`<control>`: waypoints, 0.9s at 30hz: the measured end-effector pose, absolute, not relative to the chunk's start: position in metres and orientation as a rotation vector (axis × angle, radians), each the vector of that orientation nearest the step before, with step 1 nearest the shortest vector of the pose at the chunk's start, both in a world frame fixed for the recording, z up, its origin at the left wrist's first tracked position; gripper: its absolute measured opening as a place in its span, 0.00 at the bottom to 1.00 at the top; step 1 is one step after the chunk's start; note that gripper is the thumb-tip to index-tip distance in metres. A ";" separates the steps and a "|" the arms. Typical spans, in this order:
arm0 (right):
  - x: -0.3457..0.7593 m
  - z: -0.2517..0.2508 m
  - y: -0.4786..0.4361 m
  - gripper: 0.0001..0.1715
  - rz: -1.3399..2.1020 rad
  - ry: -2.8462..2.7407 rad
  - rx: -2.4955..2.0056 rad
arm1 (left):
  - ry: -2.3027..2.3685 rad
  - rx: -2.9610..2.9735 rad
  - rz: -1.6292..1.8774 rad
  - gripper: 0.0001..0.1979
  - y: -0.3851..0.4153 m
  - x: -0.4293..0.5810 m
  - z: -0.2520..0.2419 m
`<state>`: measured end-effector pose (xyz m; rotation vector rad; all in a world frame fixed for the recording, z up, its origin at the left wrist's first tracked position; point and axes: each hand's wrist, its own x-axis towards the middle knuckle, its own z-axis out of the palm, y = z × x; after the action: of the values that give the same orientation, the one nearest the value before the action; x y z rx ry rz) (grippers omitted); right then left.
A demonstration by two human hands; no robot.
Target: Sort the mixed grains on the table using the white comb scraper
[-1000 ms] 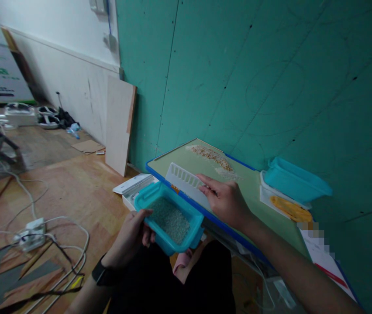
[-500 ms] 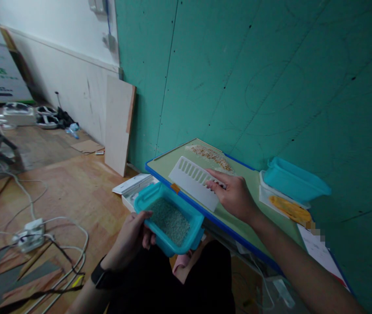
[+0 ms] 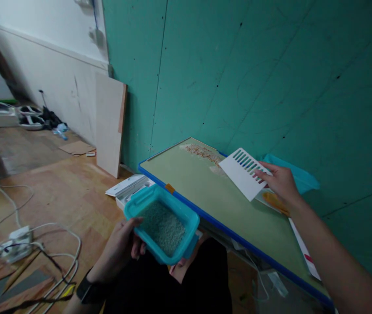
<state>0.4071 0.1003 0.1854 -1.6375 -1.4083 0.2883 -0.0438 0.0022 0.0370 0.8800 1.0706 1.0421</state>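
My left hand (image 3: 129,239) grips the left rim of a teal plastic tub (image 3: 191,218), which it holds above my lap at the table's near edge. Pale, rice-like grains (image 3: 164,226) cover the bottom of the tub. In my right hand (image 3: 279,183) is a white slotted plate (image 3: 243,179), pinched at its right end and raised over the green tabletop (image 3: 205,187). Toward the back of the table lies a spread of mixed pale and orange-brown grains (image 3: 202,151), just left of the plate.
Behind my right hand a second teal tub (image 3: 300,174) stands partly hidden, with an orange cloth-like thing (image 3: 274,203) near it. The green wall (image 3: 238,78) rises behind the table. Cables and a power strip (image 3: 17,244) lie on the floor at left, and a board (image 3: 109,124) leans on the wall.
My right hand has carried the slotted plate rightward, away from the grains, toward the second tub. The held tub stays in my left hand, and the view has shifted slightly.
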 end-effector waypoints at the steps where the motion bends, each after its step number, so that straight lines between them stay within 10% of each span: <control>1: 0.419 0.184 0.093 0.32 0.269 -1.414 -1.677 | 1.067 0.886 1.038 0.35 0.003 -0.044 0.037; 27: 0.395 0.181 0.128 0.24 0.043 -1.646 -1.920 | 1.052 0.825 1.101 0.36 0.011 -0.044 0.005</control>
<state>0.3953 0.1283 0.1811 -1.9200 -1.6460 0.0426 -0.0443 0.0113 0.0051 0.8249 1.0516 1.1010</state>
